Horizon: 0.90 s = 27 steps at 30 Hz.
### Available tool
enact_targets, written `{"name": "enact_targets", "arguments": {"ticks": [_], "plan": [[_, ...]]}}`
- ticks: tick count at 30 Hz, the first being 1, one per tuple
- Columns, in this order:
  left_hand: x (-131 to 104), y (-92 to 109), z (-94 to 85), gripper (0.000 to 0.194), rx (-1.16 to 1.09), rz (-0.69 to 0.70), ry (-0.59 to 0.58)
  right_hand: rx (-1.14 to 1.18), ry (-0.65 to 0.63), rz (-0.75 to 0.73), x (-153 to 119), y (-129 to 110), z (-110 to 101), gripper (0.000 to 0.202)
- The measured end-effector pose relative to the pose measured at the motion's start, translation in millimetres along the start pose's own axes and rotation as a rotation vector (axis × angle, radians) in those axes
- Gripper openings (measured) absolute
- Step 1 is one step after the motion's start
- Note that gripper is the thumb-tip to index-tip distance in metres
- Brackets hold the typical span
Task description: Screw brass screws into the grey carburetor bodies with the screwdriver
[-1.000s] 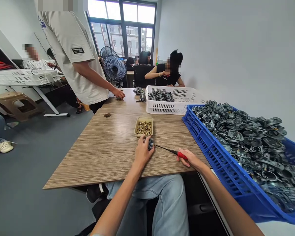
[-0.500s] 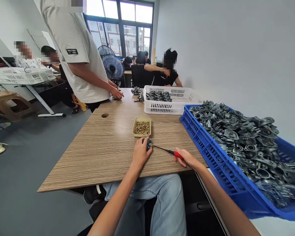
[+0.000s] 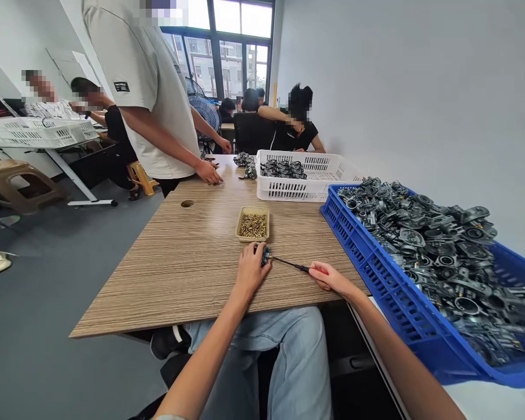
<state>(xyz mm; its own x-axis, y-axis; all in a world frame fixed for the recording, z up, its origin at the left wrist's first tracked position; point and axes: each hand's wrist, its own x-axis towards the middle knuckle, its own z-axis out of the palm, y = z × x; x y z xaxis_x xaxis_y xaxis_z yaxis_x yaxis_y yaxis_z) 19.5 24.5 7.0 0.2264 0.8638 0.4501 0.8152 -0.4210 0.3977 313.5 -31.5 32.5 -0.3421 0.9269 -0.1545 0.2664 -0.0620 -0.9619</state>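
Observation:
My left hand [image 3: 251, 269] is closed around a small dark metal part [image 3: 266, 255] and holds it against the tabletop; the fingers hide much of it. In my right hand [image 3: 330, 277] is a screwdriver [image 3: 291, 264] with a red and black handle, gripped by closed fingers. Its long thin shaft points left, and the tip meets the right side of the metal part near a small brass-coloured spot. Just beyond my left hand stands a small cream tub [image 3: 237, 233] full of small brass pieces [image 3: 254, 226].
A blue crate [image 3: 363, 262] heaped with similar metal parts [image 3: 437, 233] stands at the right. Behind the tub is a white basket [image 3: 289, 191] holding more parts, with loose ones [image 3: 247, 166] beside it. A person [image 3: 153, 99] stands at the table's [image 3: 157, 280] far left edge.
My right-hand fingers have closed further over the screwdriver handle, covering more of the red. My left hand stays on the part. The standing person's hands have moved apart.

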Motion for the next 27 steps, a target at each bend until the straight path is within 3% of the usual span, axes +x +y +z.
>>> {"name": "enact_targets", "arguments": {"ticks": [7, 20, 27], "plan": [[0, -2, 1.0, 0.050, -0.010, 0.018, 0.004, -0.011, 0.034, -0.016, 2, -1, 3, 0.063], [1, -5, 1.5, 0.050, -0.037, 0.016, 0.030, -0.053, 0.270, -0.095, 1, 5, 13, 0.053], [1, -4, 0.1, 0.053, -0.057, -0.005, 0.044, -0.155, 0.326, -0.150, 2, 10, 13, 0.045]]}}
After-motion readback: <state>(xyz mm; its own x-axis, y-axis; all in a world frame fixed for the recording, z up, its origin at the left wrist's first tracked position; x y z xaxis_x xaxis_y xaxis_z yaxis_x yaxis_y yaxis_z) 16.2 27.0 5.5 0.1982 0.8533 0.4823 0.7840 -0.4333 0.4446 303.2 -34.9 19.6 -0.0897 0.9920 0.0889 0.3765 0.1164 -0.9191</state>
